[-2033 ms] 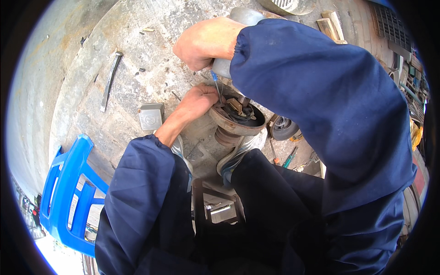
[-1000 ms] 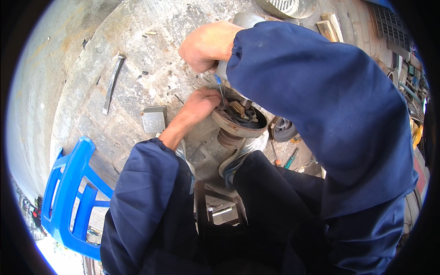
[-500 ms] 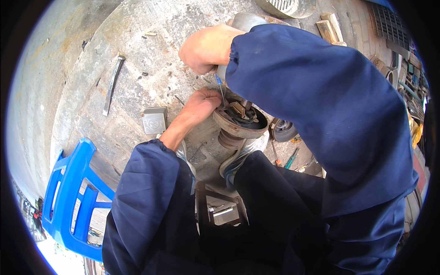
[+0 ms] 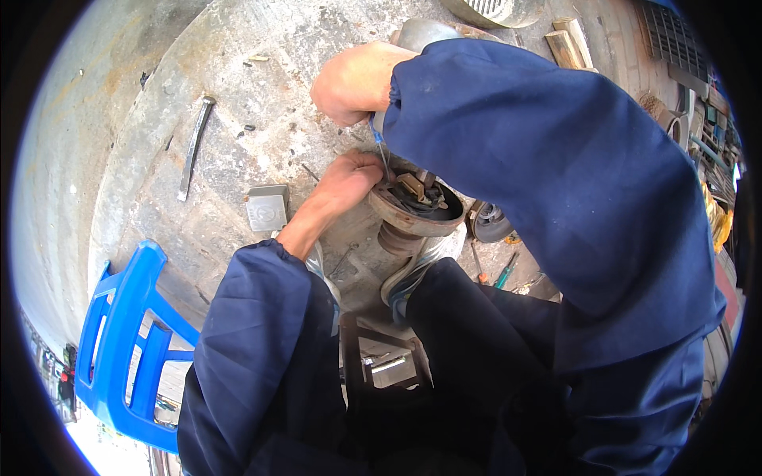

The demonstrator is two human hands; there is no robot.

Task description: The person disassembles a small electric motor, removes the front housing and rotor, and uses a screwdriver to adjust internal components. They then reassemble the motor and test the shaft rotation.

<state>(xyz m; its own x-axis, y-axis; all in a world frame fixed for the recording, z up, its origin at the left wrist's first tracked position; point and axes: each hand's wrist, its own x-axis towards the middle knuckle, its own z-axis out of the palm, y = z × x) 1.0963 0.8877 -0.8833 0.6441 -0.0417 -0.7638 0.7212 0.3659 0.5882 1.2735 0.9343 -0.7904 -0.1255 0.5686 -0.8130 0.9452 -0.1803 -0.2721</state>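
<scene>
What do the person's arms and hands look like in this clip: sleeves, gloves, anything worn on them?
Both arms are in long, loose dark blue work sleeves with gathered cuffs at the wrists. The left hand and right hand are bare, with no gloves. No watch, ring or marking shows on either.

Blue plastic stool (image 4: 119, 349) lower left; metal bar (image 4: 194, 147) on concrete; small grey box (image 4: 267, 209); screwdrivers (image 4: 492, 274).

Rusty matt metal drum (image 4: 417, 210), rough concrete floor (image 4: 238, 95), glossy plastic stool (image 4: 123, 341)

Round rusty brake drum assembly (image 4: 417, 208) (open face up) on concrete.
</scene>
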